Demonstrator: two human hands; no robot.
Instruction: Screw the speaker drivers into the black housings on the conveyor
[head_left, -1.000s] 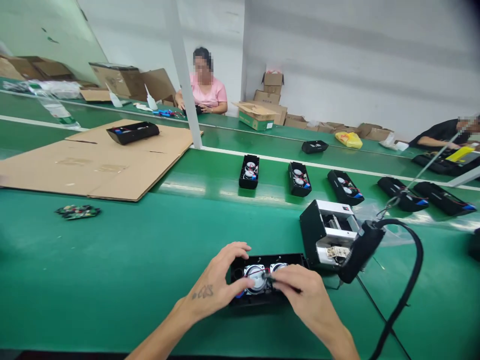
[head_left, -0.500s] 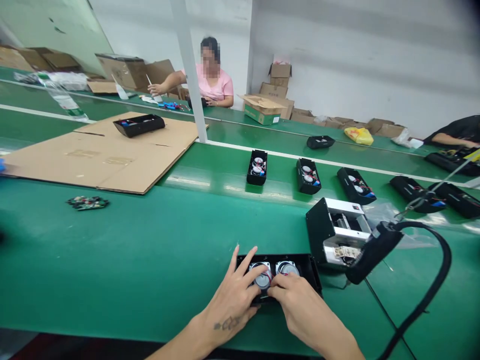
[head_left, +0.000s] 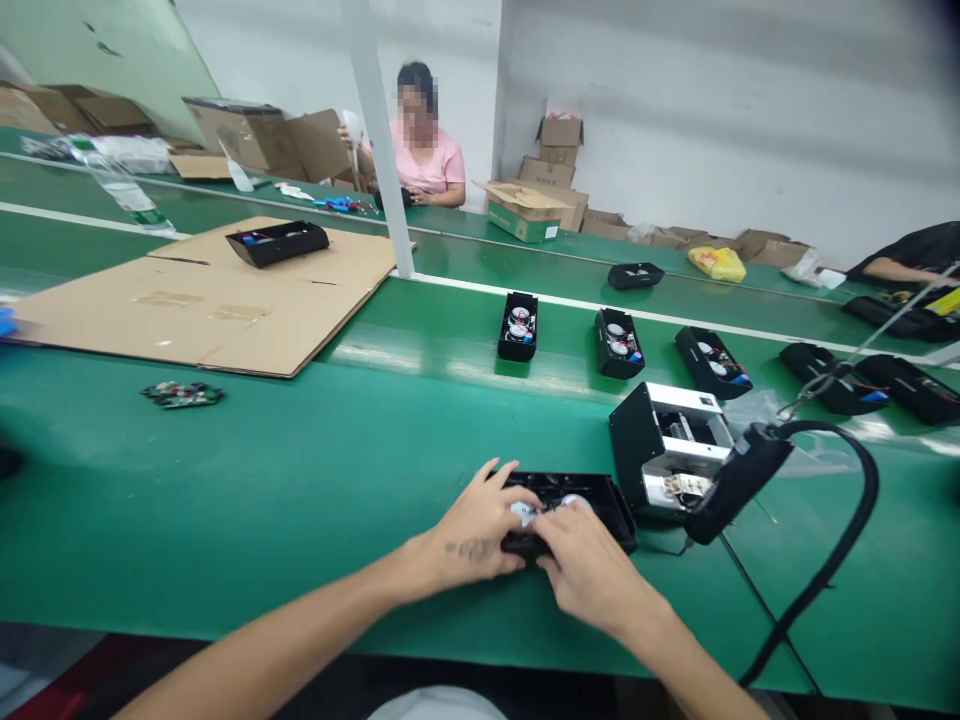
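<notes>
A black speaker box [head_left: 619, 515] lies on the green bench in front of me, its open side up, with round silver speakers [head_left: 576, 503] inside. My left hand [head_left: 487, 520] grips the left end of the box, fingers reaching over the far edge and into it, thumb at the near side. The fingers of my right hand [head_left: 589, 565] are pinched together inside the box, close to my left fingertips. What they pinch is hidden by the hand. Both hands cover much of the left speaker.
A black and silver machine [head_left: 667, 445] stands right of the box, a black hanging tool [head_left: 739, 485] with a thick cable before it. Several similar boxes [head_left: 517, 328] line the bench behind. Circuit boards [head_left: 182, 394] and flat cardboard [head_left: 247, 330] lie left. A co-worker [head_left: 427, 160] sits opposite.
The view has shifted slightly, and the box sits higher in it. My left fingers have drawn in over the box. The co-worker's raised hand now holds a white bottle.
</notes>
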